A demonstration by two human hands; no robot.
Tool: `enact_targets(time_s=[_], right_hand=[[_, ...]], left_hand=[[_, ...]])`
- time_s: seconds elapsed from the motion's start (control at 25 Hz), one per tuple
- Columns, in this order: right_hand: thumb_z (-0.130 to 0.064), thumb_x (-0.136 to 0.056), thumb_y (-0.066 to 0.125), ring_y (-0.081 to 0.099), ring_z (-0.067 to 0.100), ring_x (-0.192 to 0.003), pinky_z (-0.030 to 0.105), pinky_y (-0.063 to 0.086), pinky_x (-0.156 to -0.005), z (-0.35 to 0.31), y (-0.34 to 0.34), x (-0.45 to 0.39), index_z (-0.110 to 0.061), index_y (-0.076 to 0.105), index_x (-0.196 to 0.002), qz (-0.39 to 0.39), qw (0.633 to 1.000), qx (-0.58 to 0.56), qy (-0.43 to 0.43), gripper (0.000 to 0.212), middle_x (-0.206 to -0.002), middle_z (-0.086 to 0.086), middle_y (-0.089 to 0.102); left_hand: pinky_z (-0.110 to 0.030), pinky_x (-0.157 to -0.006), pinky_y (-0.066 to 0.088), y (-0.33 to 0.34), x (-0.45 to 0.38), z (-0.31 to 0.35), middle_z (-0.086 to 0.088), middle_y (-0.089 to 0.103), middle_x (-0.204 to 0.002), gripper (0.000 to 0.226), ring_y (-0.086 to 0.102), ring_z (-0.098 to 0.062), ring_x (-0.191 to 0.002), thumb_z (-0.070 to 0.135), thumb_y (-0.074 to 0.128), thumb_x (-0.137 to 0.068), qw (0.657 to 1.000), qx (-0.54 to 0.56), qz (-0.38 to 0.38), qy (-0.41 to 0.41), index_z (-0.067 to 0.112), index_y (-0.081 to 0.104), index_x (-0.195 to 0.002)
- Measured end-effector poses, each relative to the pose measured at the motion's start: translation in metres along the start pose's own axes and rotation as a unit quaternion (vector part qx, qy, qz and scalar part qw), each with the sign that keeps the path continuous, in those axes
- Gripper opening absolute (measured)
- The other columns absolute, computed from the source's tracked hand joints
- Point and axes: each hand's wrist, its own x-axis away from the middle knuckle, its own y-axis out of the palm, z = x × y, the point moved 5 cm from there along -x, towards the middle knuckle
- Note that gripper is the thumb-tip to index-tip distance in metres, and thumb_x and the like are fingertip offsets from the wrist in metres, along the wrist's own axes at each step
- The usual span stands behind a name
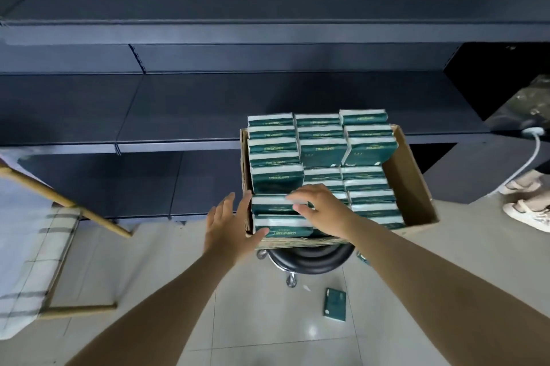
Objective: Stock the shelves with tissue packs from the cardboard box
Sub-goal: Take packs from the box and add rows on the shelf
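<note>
The green tissue packs in the cardboard box carry upside-down gold lettering, "COMFORTABLE"; smaller print is illegible.

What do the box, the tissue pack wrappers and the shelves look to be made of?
Box: brown cardboard, matte, with a raw fluted near edge. Tissue packs: glossy green wrap, probably plastic film, judging by its sheen. Shelves: dark, flat, matte boards with thin folded front lips, likely painted metal, though that is uncertain.

single head-worn view, angled forward and down, close over the cardboard box
</note>
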Motion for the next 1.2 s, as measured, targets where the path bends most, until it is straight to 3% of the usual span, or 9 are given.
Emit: enact_targets(time_s=[0.16, 0.36, 0.6, 0.8, 0.92, 1.0, 1.12, 1.2], right_hand=[[-0.022, -0.091, 0.06, 0.048, 0.007, -0.117, 0.031, 0.037, -0.104, 0.003, 0.002, -0.014, -0.025, 0.058, -0.121, 0.01, 1.0, -0.016, 0.025, 0.031, -0.123, -0.008, 0.054], [-0.007, -0.09, 0.058, 0.054, 0.01, -0.099, 0.023, 0.042, -0.084, 0.002, -0.005, -0.016, -0.025, 0.059, -0.116, 0.048, 0.998, -0.018, 0.044, 0.031, -0.122, -0.006, 0.056], [-0.008, -0.091, 0.058, 0.058, 0.017, -0.098, 0.033, 0.047, -0.087, -0.017, -0.072, 0.019, -0.021, 0.062, -0.116, 0.093, 0.996, -0.01, 0.016, 0.029, -0.116, -0.002, 0.057], [-0.007, -0.089, 0.061, 0.056, 0.018, -0.106, 0.033, 0.047, -0.09, -0.031, -0.183, 0.073, -0.022, 0.065, -0.111, 0.168, 0.985, -0.034, -0.009, 0.027, -0.117, -0.002, 0.057], [-0.005, -0.088, 0.061, 0.054, 0.004, -0.087, 0.024, 0.041, -0.08, -0.029, -0.264, 0.113, -0.02, 0.065, -0.111, 0.202, 0.979, -0.008, -0.039, 0.027, -0.107, -0.007, 0.056], [-0.004, -0.089, 0.059, 0.051, 0.007, -0.083, 0.021, 0.037, -0.079, -0.024, -0.319, 0.139, -0.018, 0.064, -0.112, 0.223, 0.973, 0.032, -0.057, 0.027, -0.107, -0.009, 0.054], [-0.004, -0.091, 0.056, 0.05, 0.011, -0.09, 0.027, 0.041, -0.082, -0.012, -0.402, 0.175, -0.018, 0.062, -0.113, 0.247, 0.961, 0.085, -0.092, 0.027, -0.11, -0.005, 0.055], [-0.003, -0.09, 0.057, 0.049, 0.004, -0.077, 0.027, 0.041, -0.078, -0.005, -0.452, 0.195, -0.018, 0.062, -0.112, 0.265, 0.951, 0.106, -0.119, 0.027, -0.107, 0.001, 0.056]], left_hand=[[-0.04, -0.116, 0.007, 0.002, -0.003, -0.004, -0.008, 0.009, -0.158, 0.085, 0.01, -0.027, -0.144, 0.066, 0.046, -0.085, 1.0, 0.014, 0.001, 0.011, 0.034, 0.001, -0.15], [-0.042, -0.116, 0.007, -0.003, -0.004, -0.004, -0.007, 0.007, -0.158, 0.088, 0.008, -0.027, -0.144, 0.068, 0.046, -0.084, 1.0, 0.005, 0.012, 0.026, 0.033, 0.0, -0.151], [-0.043, -0.115, 0.01, -0.058, -0.011, 0.03, -0.01, 0.01, -0.157, 0.096, 0.009, -0.027, -0.143, 0.07, 0.051, -0.08, 0.997, 0.027, 0.071, 0.017, 0.029, 0.001, -0.151], [-0.041, -0.116, 0.008, -0.141, -0.024, 0.123, -0.01, 0.006, -0.157, 0.101, 0.006, -0.027, -0.144, 0.067, 0.057, -0.079, 0.987, 0.03, 0.138, 0.071, 0.028, -0.001, -0.151], [-0.041, -0.117, 0.006, -0.19, -0.025, 0.198, -0.011, 0.005, -0.157, 0.103, 0.006, -0.026, -0.144, 0.068, 0.058, -0.077, 0.977, 0.016, 0.186, 0.101, 0.028, -0.002, -0.151], [-0.04, -0.116, 0.006, -0.219, -0.025, 0.251, -0.01, 0.005, -0.157, 0.104, 0.006, -0.026, -0.144, 0.068, 0.058, -0.077, 0.968, 0.017, 0.222, 0.115, 0.029, -0.002, -0.151], [-0.04, -0.117, 0.006, -0.261, -0.023, 0.333, -0.01, 0.005, -0.157, 0.104, 0.003, -0.025, -0.144, 0.07, 0.056, -0.077, 0.95, 0.006, 0.279, 0.14, 0.029, -0.004, -0.151], [-0.04, -0.117, 0.007, -0.287, -0.022, 0.38, -0.011, 0.007, -0.157, 0.104, 0.005, -0.025, -0.145, 0.07, 0.056, -0.076, 0.934, -0.009, 0.327, 0.146, 0.027, -0.001, -0.151]])
